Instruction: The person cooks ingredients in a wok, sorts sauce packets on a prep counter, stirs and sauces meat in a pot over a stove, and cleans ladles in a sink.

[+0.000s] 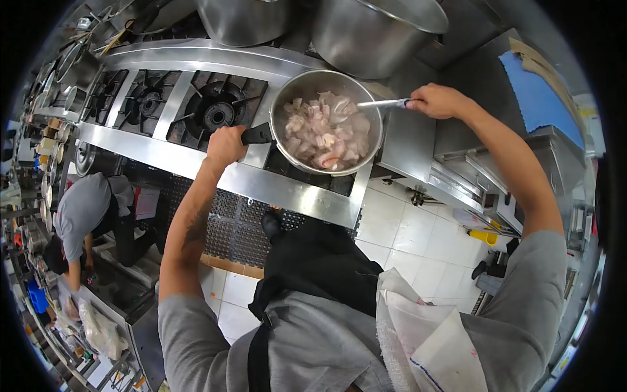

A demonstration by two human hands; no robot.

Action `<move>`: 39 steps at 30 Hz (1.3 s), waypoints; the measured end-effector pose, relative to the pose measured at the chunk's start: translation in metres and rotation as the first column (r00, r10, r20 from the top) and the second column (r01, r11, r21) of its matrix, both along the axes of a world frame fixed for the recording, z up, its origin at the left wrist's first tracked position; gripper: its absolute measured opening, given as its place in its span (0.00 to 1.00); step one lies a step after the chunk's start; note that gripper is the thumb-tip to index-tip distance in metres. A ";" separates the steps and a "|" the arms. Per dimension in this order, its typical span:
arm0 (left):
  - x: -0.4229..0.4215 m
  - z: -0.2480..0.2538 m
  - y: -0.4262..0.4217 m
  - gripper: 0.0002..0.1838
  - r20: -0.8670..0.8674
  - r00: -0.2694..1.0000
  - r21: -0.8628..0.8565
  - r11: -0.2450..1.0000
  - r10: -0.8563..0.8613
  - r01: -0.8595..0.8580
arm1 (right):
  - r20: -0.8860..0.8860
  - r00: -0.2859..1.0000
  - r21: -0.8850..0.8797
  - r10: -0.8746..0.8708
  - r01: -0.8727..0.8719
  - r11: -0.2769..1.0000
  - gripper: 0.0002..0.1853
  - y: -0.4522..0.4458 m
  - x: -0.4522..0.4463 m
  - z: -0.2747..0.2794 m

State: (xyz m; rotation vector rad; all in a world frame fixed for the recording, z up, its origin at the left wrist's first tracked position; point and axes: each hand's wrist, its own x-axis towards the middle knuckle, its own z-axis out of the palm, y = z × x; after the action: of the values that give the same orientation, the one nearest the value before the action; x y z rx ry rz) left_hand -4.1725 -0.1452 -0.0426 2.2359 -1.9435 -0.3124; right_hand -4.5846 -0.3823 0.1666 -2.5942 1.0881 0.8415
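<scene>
Left hand: arm reaching forward, fingers closed around the end of the black handle of a pot. Right hand: arm extended out and forward, elbow bent, wrist turned inward, fingers wrapped around the dark-ended grip of a metal utensil; the utensil slants across the pot rim, its far end among the contents. Pot: round, deep, smooth silvery metal, standing at the right end of the stove. Contents: pale pink pieces, resembling raw meat, irregular, moist, heaped inside the pot. Stove: brushed steel frame, dark grates, a ringed round burner left of the pot. Beyond the pot: large cylindrical metal vessel, dull sheen.
</scene>
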 end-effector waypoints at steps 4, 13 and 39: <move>0.004 -0.002 0.000 0.13 -0.010 1.000 0.004 1.000 -0.017 0.017 | -0.014 0.994 -0.308 0.112 -0.111 0.945 0.21 0.036 0.017 0.048; 0.001 0.001 0.005 0.14 -0.029 0.999 -0.007 1.000 -0.015 0.015 | -0.092 0.875 -0.411 0.475 -0.468 0.782 0.14 0.124 0.171 -0.017; -0.131 -0.011 0.128 0.08 -0.909 0.297 0.358 0.912 0.292 0.200 | 0.030 0.988 -0.213 -0.151 0.154 0.965 0.16 0.248 0.003 -0.058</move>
State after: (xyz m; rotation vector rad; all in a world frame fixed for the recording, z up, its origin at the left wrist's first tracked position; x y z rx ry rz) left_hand -4.3036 -0.0169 -0.0540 1.4796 -1.1005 -1.7471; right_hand -4.5813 -0.1338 0.1081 -2.6366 1.4267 0.7059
